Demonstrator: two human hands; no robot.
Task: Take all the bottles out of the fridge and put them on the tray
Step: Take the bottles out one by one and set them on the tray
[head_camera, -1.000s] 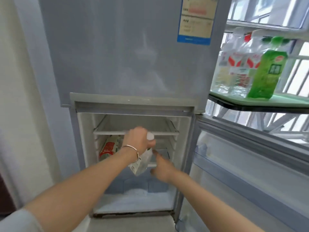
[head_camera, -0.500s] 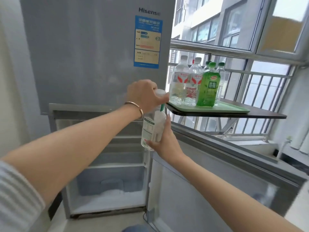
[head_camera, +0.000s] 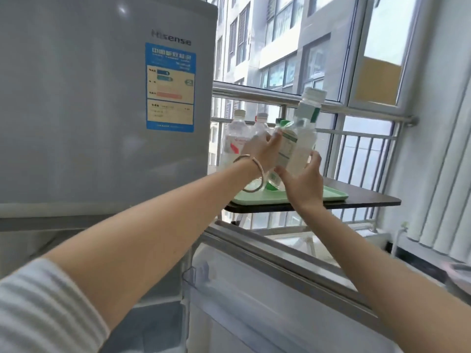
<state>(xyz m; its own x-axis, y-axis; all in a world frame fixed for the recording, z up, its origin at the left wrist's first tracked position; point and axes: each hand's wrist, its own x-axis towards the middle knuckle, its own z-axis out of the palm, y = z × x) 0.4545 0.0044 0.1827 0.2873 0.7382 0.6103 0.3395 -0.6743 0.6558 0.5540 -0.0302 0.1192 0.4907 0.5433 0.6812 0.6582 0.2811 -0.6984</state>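
Observation:
A clear bottle [head_camera: 303,138] with a white cap and a green-and-white label is held tilted to the right above the light green tray [head_camera: 328,196]. My left hand [head_camera: 262,151] grips its left side at the label. My right hand [head_camera: 303,182] cups its lower right side and base. Behind the hands, other bottles stand on the tray: a clear one with a red label [head_camera: 234,143], a second clear one [head_camera: 261,123], and a green cap showing beside it. The grey fridge [head_camera: 89,110] is at the left, its lower compartment mostly out of view.
The tray rests on a dark brown shelf [head_camera: 369,200] by a railed window [head_camera: 356,138]. The open lower fridge door [head_camera: 280,289] juts out beneath the shelf and my right arm. White blinds [head_camera: 443,174] hang at the right.
Both hands have lifted the bottle up and to the right, from in front of the fridge to above the tray. My left hand shifted from the cap down to the bottle's side.

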